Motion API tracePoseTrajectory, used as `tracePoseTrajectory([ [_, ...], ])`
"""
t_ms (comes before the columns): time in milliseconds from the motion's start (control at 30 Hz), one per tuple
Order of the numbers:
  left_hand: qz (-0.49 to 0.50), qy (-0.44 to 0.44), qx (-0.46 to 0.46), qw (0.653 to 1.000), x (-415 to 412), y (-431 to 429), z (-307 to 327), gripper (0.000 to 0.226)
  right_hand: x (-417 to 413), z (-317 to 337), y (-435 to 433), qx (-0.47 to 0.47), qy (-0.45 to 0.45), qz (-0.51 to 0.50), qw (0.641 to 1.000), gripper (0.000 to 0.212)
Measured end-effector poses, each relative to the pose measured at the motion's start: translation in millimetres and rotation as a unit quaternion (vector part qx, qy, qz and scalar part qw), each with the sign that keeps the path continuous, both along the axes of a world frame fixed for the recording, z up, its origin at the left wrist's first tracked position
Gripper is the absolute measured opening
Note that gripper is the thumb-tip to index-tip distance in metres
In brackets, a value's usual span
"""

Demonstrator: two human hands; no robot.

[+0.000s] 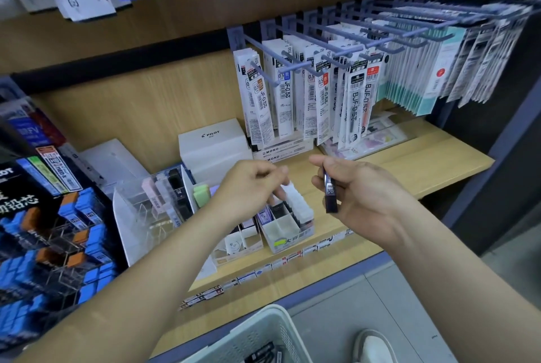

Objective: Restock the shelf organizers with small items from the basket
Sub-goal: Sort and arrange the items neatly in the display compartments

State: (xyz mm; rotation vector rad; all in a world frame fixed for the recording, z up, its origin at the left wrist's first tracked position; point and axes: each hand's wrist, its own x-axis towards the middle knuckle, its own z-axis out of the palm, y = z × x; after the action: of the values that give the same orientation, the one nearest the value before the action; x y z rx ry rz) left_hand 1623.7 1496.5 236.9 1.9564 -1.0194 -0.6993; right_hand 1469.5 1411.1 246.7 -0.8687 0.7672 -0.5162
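Placement step: the right hand (361, 197) pinches 1 dark lead case (330, 195). The left hand (248, 190) curls over the organizer (281, 229), grip unclear. Next, slot the case into a free compartment.

"PILOT" on white box (215, 140), "JF-0.5" on refill packs (265, 99)

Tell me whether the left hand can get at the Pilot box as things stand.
Probably yes: the left hand hovers just in front of the Pilot box, with nothing between them. The right hand grips a case.
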Motion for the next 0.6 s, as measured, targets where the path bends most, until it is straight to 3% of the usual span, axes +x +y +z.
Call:
tracePoseTrajectory([
  [67, -0.04, 0.141, 0.008, 0.989, -14.8, 18.6, 12.2, 0.027, 4.6, 1.5, 5.1, 0.007, -0.029, 0.004, 1.0, 0.021],
  [133, -0.061, 0.193, 0.0, 0.979, -23.1, 34.5, 17.6, 0.029, 10.7, 1.8, 12.3, 0.018, -0.063, 0.016, 0.998, 0.019],
  [300, 0.027, 0.18, -0.089, 0.979, -9.2, 61.3, 19.4, 0.007, 27.3, 3.4, 27.2, 0.002, -0.096, 0.033, 0.995, 0.015],
  [433, 0.113, 0.2, -0.164, 0.959, 21.3, 82.0, 18.7, 0.011, 39.2, 1.7, 42.6, -0.083, -0.04, 0.083, 0.992, 0.01],
  [500, 0.121, 0.234, -0.179, 0.948, 30.6, 89.2, 19.2, 0.008, 45.6, 1.7, 49.5, -0.1, -0.03, 0.099, 0.99, 0.009],
  [600, 0.106, 0.231, -0.17, 0.952, 37.2, 99.1, 20.8, 0.023, 56.6, 3.6, 55.1, -0.095, -0.046, 0.083, 0.991, 0.009],
])
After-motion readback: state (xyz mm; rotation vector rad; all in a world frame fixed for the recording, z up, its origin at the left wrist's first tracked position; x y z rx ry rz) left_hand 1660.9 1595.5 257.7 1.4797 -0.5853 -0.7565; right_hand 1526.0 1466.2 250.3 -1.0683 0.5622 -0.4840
